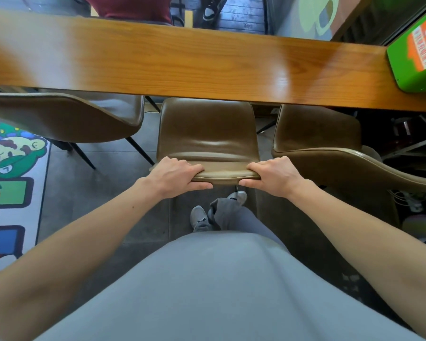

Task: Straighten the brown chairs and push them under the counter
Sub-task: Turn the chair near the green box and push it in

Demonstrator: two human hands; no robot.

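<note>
At frame centre, my left grip (pixel 176 177) and right grip (pixel 272 177) both curl round the backrest edge of the middle brown chair (pixel 207 134), below the bench (pixel 182 65).

Dark grey tile floor (pixel 113 178); colourful cartoon rug (pixel 10 156) left; green sign (pixel 413 70) far right.

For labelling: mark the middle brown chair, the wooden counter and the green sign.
middle brown chair (pixel 207 134), head view, on its seat
wooden counter (pixel 158 62), head view, on its bare top
green sign (pixel 403 72), head view, on its green margin
</note>
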